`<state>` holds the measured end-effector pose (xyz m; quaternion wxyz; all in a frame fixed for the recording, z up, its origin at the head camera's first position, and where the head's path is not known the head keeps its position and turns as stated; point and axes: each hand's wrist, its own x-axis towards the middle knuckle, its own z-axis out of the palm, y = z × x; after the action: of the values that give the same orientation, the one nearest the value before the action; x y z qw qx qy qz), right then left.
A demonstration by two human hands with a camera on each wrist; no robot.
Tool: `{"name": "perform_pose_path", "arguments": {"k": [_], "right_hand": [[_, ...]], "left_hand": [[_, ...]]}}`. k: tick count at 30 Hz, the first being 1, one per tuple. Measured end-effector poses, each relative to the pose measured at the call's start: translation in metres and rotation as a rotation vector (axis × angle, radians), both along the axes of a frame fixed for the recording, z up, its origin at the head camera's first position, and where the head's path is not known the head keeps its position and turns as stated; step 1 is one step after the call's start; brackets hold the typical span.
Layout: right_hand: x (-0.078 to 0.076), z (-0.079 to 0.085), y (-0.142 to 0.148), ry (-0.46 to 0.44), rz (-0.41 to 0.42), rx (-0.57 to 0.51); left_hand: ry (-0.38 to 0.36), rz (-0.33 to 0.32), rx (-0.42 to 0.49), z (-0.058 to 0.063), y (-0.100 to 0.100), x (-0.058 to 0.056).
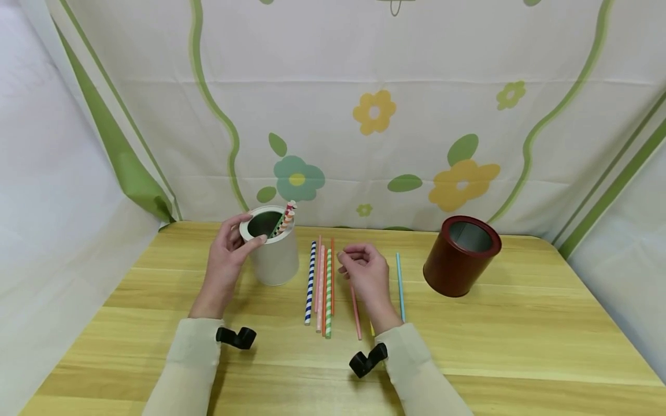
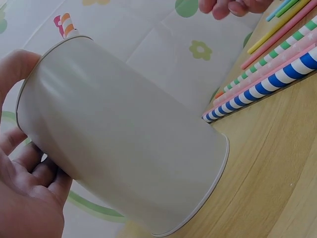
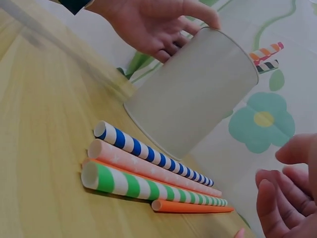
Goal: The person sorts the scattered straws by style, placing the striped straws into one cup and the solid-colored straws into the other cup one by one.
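Observation:
My left hand [image 1: 226,260] holds the upright white can [image 1: 276,263] by its rim, thumb on the near side and fingers round the far left. Striped paper straws [image 1: 285,221] lean inside, their tops poking out at the right of the opening. Beside the can lies a row of straws: a blue-striped straw [image 1: 310,283], pale pink and orange ones, and a green-striped straw [image 3: 143,188]. Over the table just right of that row hovers my right hand [image 1: 369,274], fingers loosely bent and nothing between them. Under it lies a thin pink straw [image 1: 356,312].
A dark red can [image 1: 452,268] stands at the right, its visible inside bare metal. Between it and my right hand lies a light blue straw [image 1: 400,283]; a yellow straw [image 1: 372,328] is mostly hidden by my wrist. A flowered curtain [image 1: 333,133] hangs behind the wooden table [image 1: 546,346].

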<state>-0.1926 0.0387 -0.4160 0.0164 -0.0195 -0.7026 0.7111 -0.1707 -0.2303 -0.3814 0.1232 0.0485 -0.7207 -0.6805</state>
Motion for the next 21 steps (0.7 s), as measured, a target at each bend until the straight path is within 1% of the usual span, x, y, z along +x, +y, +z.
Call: {"name": "perform_pose_path", "arguments": {"k": [5,10,12,16,21], "right_hand": [[0.0,-0.003,-0.001,-0.032,0.05,0.11],[0.001,-0.006,-0.005,-0.013,0.092,0.278],[0.002,-0.007,-0.007,-0.009,0.103,0.324],[0.003,-0.007,-0.012,-0.007,0.109,0.334],[0.003,-0.008,-0.015,-0.026,0.122,0.334]], "left_hand": [[0.02,-0.005,0.014,-0.001,0.003,-0.002],[0.031,-0.008,0.035,-0.001,0.007,-0.003],[0.025,0.001,0.042,-0.001,0.007,-0.003],[0.011,0.028,0.045,0.0,0.004,0.0],[0.016,0.025,0.049,0.001,0.003,0.001]]}}
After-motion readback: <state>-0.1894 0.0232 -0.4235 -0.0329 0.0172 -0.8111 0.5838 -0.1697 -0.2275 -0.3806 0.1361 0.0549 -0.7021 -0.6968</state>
